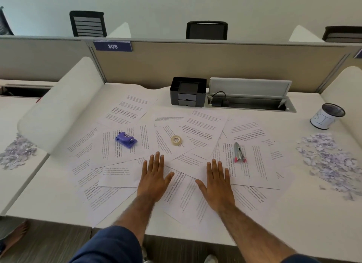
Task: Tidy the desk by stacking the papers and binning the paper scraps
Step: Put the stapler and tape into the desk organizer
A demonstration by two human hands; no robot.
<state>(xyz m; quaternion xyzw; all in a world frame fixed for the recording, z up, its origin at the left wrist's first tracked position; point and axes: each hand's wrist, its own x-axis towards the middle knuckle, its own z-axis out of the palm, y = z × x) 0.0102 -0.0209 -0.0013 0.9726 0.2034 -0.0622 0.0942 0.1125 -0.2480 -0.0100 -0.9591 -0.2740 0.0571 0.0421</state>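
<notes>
Several printed papers (197, 133) lie scattered and overlapping across the white desk (305, 213). My left hand (153, 177) rests flat on the sheets near the front, fingers straight. Beside it, my right hand (216, 182) lies flat on the papers too, fingers spread. A heap of paper scraps (331, 162) covers the desk at the right. A small mesh bin (326, 115) wrapped in white paper stands behind that heap. Both hands hold nothing.
On the papers sit a purple hole punch (125, 139), a tape roll (176, 140) and a stapler (239, 152). A black desk organiser (188, 94) and an open cable tray (248, 98) stand at the back. More scraps (16, 153) lie on the neighbouring desk at the left.
</notes>
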